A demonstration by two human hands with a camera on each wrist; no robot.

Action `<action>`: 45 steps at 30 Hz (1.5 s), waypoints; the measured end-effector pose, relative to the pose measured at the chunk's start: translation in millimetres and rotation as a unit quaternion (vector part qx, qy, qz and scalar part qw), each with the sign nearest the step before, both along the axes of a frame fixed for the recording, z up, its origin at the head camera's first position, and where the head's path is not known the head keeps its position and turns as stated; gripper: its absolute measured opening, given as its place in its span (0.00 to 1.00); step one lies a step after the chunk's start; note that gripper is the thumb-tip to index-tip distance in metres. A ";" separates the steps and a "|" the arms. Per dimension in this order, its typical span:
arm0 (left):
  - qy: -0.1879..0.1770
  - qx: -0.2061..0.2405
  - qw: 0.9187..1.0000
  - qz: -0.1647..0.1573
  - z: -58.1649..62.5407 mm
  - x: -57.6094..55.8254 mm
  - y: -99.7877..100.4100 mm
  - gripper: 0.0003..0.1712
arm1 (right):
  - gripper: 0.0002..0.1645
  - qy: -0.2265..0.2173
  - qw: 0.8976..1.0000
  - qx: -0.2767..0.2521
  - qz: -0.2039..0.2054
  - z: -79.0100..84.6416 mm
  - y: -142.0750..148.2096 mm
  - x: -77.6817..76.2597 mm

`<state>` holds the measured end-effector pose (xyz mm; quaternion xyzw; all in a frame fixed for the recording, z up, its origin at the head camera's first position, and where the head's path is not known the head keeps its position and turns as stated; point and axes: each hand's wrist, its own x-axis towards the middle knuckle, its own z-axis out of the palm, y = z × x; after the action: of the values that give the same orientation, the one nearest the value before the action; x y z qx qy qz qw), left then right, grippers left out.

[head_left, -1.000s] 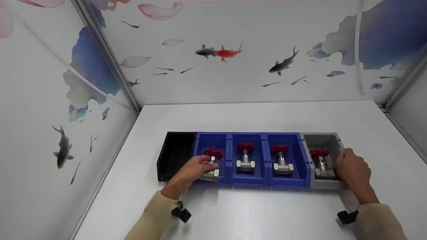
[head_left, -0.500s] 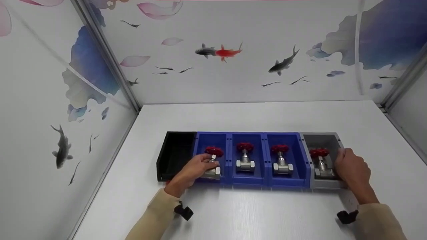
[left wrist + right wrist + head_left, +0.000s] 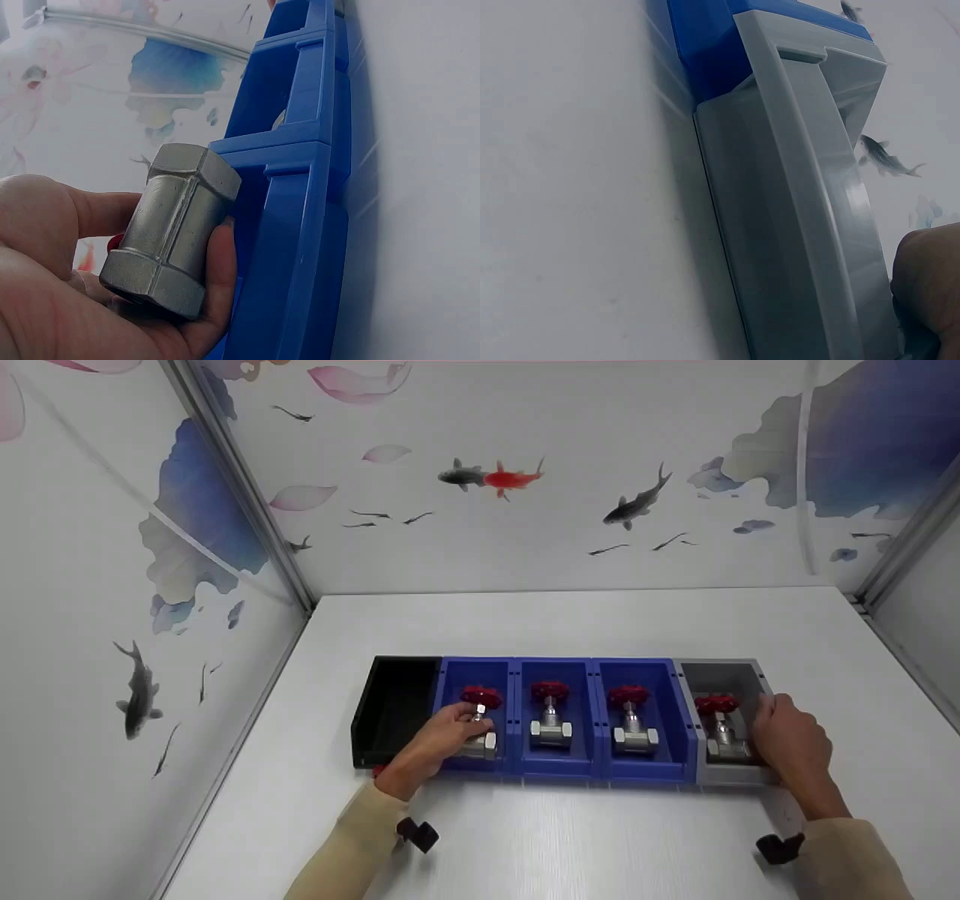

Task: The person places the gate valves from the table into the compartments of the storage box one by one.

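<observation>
My left hand (image 3: 439,736) holds a metal gate valve (image 3: 171,232) with a red handwheel (image 3: 481,697) at the leftmost blue bin (image 3: 480,666). Thumb and fingers wrap its body from the left, and the hexagonal ends show up close in the left wrist view. Over at the far right of the row, my right hand (image 3: 795,742) grips the right side wall of the grey bin (image 3: 802,187). Inside that bin lies another gate valve (image 3: 724,739), close to the right hand's fingers. Each of the other two blue bins holds a similar valve (image 3: 551,729).
A black bin (image 3: 361,735) forms the left end of the joined row. Something small and red (image 3: 379,771) shows beside the left wrist, mostly hidden. The row stands on a white table (image 3: 585,832) with printed wall panels (image 3: 525,547) behind and at the sides.
The left hand has shifted slightly away from me and to the right with the valve, now sitting a little farther into the blue bin. The right hand keeps its place on the grey bin.
</observation>
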<state>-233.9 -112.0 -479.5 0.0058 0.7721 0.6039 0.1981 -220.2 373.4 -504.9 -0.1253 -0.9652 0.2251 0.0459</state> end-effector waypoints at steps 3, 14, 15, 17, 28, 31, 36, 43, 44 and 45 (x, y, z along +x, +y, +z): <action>-0.002 0.002 1.000 0.001 -1.1 -1.1 1.6 0.27 | 0.37 -0.001 1.000 0.003 -0.002 -0.7 -0.2 -0.4; -0.001 0.021 1.000 0.001 -5.2 -6.7 5.2 0.26 | 0.38 0.002 1.000 0.004 0.000 -2.8 1.1 -1.1; 0.000 0.023 1.000 0.002 -5.4 -7.3 5.6 0.27 | 0.38 0.001 1.000 0.003 0.000 -2.7 1.2 -1.3; 0.002 0.024 1.000 0.004 -6.0 -8.3 6.6 0.28 | 0.38 -0.002 1.000 0.002 -0.001 -2.9 1.3 -1.4; 0.003 0.017 1.000 0.012 -11.1 -13.4 12.3 0.28 | 0.37 0.007 1.000 0.000 -0.004 -3.0 0.7 -1.0; 0.001 0.026 1.000 0.009 -12.1 -14.8 12.8 0.29 | 0.35 0.021 1.000 0.000 0.001 -3.7 0.5 -0.2; -0.004 0.026 1.000 0.012 -12.3 -15.8 12.9 0.26 | 0.33 0.022 1.000 0.002 0.002 -3.0 1.3 -0.6; -0.005 0.013 1.000 0.021 -16.1 -18.0 14.0 0.25 | 0.34 0.013 1.000 -0.001 0.000 -3.1 1.6 -0.3; -0.006 0.010 1.000 0.023 -16.9 -18.3 14.2 0.26 | 0.34 0.013 1.000 -0.002 0.000 -3.2 1.5 -0.4; -0.006 0.007 1.000 0.026 -17.9 -18.6 14.4 0.26 | 0.34 0.011 1.000 -0.002 -0.001 -3.3 1.5 -0.4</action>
<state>-252.6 -97.6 -497.4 -0.0164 0.7667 0.6138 0.1874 -220.5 374.9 -508.2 -0.1239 -0.9640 0.2286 0.0564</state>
